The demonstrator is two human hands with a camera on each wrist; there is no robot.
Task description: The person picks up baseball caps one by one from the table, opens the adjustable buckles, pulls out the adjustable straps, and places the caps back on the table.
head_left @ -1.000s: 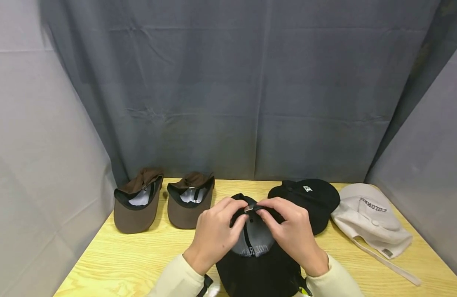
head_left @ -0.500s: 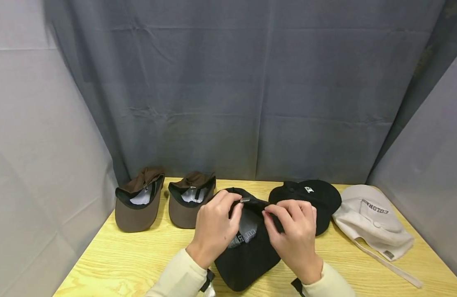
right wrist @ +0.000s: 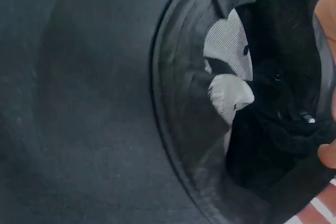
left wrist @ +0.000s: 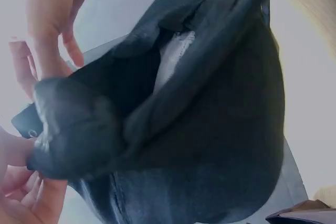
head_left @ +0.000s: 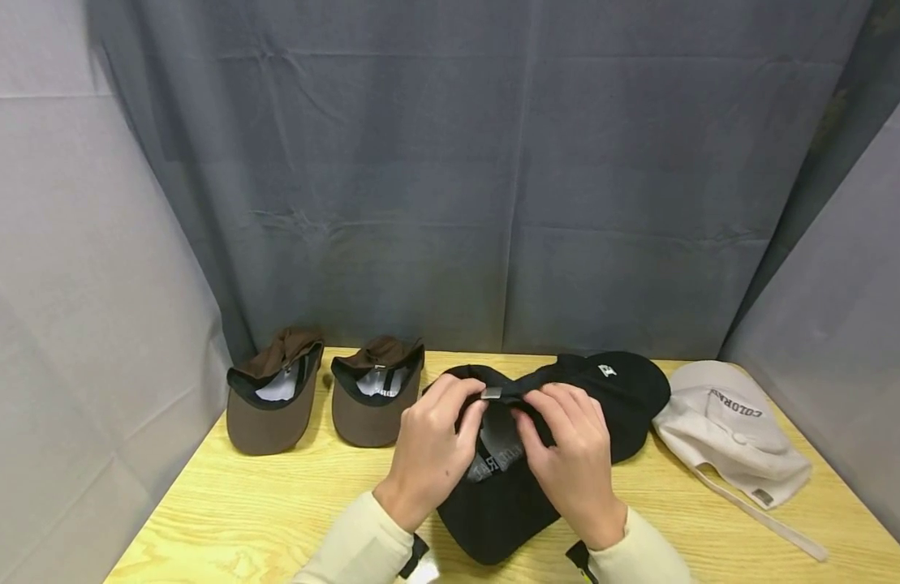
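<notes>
Two bare hands, the left hand (head_left: 431,454) and the right hand (head_left: 574,454), pinch the rear strap (head_left: 510,397) of a black cloth cap (head_left: 493,523), lower centre, around its small silvery buckle (head_left: 492,393). Keeping the strap flat should help. A white-emblemed black cap (head_left: 625,397) crowds the right; the yellow wood-grain tabletop (head_left: 223,519) offers room lower left.

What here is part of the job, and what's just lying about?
In use:
front black cap
metal buckle
left hand and right hand, holding it

Apparently just lying about:
far-left brown cap
second brown cap
other black cap
cream cap
</notes>
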